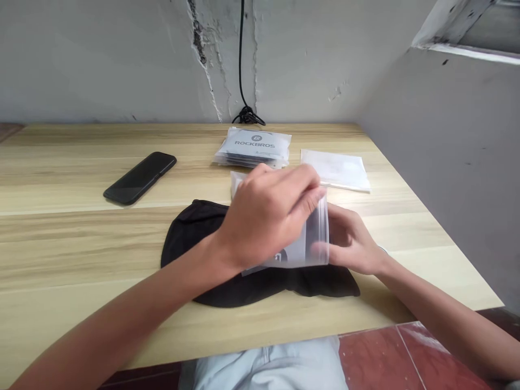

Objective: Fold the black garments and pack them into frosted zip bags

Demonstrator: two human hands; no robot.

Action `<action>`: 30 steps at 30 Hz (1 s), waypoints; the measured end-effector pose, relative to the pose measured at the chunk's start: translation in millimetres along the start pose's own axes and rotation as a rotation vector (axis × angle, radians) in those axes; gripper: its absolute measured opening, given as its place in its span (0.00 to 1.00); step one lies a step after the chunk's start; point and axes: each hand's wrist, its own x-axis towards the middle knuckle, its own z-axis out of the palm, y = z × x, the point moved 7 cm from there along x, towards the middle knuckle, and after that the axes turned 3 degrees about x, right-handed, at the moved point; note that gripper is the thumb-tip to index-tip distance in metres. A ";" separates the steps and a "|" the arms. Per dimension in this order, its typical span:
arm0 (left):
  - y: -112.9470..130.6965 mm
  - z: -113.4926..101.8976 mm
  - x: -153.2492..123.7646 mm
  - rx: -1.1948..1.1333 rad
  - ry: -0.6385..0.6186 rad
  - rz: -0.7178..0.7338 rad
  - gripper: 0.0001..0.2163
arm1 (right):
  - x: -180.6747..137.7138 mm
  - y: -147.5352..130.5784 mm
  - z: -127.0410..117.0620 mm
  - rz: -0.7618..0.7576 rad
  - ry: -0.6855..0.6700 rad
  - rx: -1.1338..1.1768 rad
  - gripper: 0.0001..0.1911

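A translucent zip bag (294, 259) with a dark printed mark is held above a black cloth piece (247, 291). My left hand (270, 211) is closed, thumb and fingers pinching the bag's upper edge near its mouth. At the bag's right end is my right hand (357, 244), with thumb and fingers apart. Its thumb shows blurred through the clear plastic, and its other fingertips are hidden by the bag. I cannot tell whether they are inside the bag or behind it. The black cloth lies flat on the table beneath both hands.
Packed ROCKBROS bags (254, 146) lie stacked at the back of the wooden table (73, 254). A white flat packet (337, 169) is to their right. A black phone (140, 177) lies at left. A black cable (241, 59) hangs down the wall.
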 end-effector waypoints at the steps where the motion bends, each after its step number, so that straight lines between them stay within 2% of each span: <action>1: 5.9 5.2 -0.6 0.024 -0.006 0.039 0.11 | 0.3 2.3 1.1 0.025 -0.020 0.039 0.18; 3: 15.1 16.7 -0.7 0.071 -0.024 0.103 0.12 | 1.6 6.7 0.9 0.053 -0.002 0.072 0.15; 7: 19.2 33.5 4.5 0.095 -0.046 0.156 0.12 | 5.8 14.9 -0.6 0.096 0.075 0.102 0.16; 11: 9.7 36.9 18.4 0.048 -0.052 0.174 0.10 | 12.5 14.3 -7.5 0.111 0.058 0.170 0.13; 13: -0.6 33.6 28.6 0.052 -0.031 0.145 0.09 | 16.3 11.8 -25.0 0.099 0.151 0.213 0.10; 17: -29.6 22.1 43.7 0.030 0.047 -0.006 0.05 | 17.4 15.6 -73.0 0.109 0.511 0.340 0.05; 19: -45.2 16.7 41.7 0.047 0.096 -0.091 0.06 | 16.3 23.6 -86.5 0.164 0.624 0.425 0.05; 22: -72.8 16.4 25.1 0.051 0.075 -0.272 0.15 | 14.3 39.1 -89.1 0.300 0.706 0.570 0.11; 25: -104.3 18.5 -3.4 -0.137 0.047 -0.599 0.24 | 14.4 48.8 -78.3 0.379 0.733 0.710 0.13; 26: -111.4 23.4 -13.1 -0.270 0.003 -0.713 0.25 | 16.1 48.9 -74.2 0.371 0.724 0.739 0.13; 28: -112.0 40.2 -25.5 -0.564 -0.187 -0.843 0.26 | 20.6 44.8 -70.2 0.309 0.697 0.763 0.12; 30: -102.9 51.3 -24.0 -0.691 -0.359 -0.798 0.23 | 22.8 36.8 -76.8 0.223 0.671 0.756 0.12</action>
